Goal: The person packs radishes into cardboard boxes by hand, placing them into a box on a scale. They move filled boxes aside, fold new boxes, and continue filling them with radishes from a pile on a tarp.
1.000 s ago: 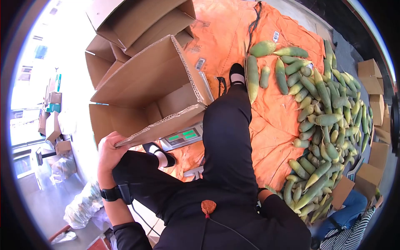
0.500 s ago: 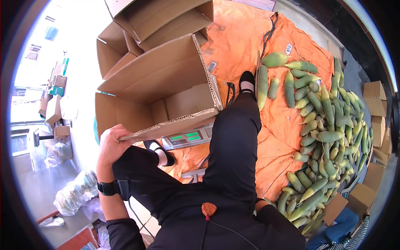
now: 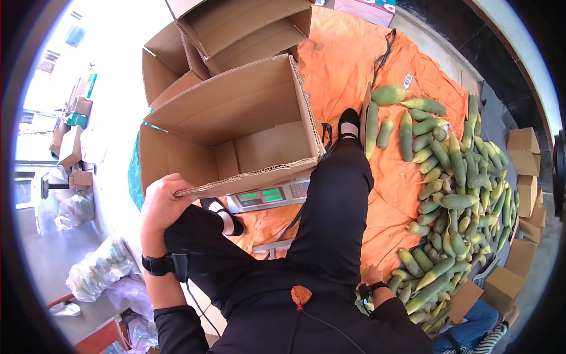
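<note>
My left hand grips the near left corner of an open cardboard box, fingers over its edge. Inside, the box shows only bare cardboard. It rests on a digital scale with lit green displays. My right hand is low beside my right thigh, over the orange sheet, at the left edge of a big heap of green radishes. Its fingers are small and partly hidden, so whether they hold anything is unclear.
More open boxes stand behind the held box. Cardboard boxes line the right side. A person's jeans show at the lower right. Plastic bags lie at the left. My legs straddle the scale on the orange sheet.
My right hand has come into view from beside my thigh, near the radishes. My left hand keeps its hold on the box. The whole view has shifted slightly.
</note>
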A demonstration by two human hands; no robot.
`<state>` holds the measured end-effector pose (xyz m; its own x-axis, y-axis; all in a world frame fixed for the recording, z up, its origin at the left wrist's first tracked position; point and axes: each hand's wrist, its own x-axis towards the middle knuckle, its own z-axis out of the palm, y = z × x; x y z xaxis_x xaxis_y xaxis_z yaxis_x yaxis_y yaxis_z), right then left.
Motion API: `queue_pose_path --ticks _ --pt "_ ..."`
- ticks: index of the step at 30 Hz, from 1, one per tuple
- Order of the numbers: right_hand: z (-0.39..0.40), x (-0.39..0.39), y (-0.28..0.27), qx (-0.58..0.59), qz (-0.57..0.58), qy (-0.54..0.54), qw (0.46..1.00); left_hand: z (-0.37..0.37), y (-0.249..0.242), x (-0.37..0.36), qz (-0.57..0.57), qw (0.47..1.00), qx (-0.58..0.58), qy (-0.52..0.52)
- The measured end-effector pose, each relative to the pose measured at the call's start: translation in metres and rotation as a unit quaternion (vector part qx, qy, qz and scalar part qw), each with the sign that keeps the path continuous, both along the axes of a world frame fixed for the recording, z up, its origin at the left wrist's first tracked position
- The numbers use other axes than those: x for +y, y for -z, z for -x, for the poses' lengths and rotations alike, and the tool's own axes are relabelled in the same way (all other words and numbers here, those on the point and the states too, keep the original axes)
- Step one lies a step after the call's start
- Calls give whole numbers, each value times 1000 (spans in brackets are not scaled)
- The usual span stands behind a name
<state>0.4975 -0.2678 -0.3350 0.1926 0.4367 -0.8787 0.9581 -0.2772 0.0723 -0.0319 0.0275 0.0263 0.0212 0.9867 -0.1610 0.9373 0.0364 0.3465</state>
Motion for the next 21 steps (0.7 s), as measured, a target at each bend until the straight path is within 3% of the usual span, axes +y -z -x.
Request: queue_pose_path --ticks 2,6,10,12,14,16,17,18,19,21 --pt "-18 6 5 0 -52 129 990 2 2 -1 -15 1000 -1 10" --pt "-56 20 23 73 -138 163 974 4 0 -4 -22 999 3 26" --pt "-55 74 -25 101 -240 232 937 8 -2 -5 -32 998 -1 51" --pt "-52 106 -50 210 -370 299 854 10 -3 -6 -44 996 -7 79" --pt "-35 144 -96 269 -419 381 779 12 -4 -7 -44 995 -8 85" --pt "-26 180 -143 267 -495 323 761 14 -3 -8 -41 995 -8 91" --pt "-31 195 -152 288 -489 372 734 15 -3 -7 -44 994 -4 101" --pt "-13 214 -190 259 -548 307 734 15 -3 -6 -47 993 0 112" --pt "-7 229 -214 294 -544 360 699 14 -3 -5 -49 992 -3 115" --pt "7 254 -259 312 -588 349 660 12 -4 -3 -10 995 1 97"
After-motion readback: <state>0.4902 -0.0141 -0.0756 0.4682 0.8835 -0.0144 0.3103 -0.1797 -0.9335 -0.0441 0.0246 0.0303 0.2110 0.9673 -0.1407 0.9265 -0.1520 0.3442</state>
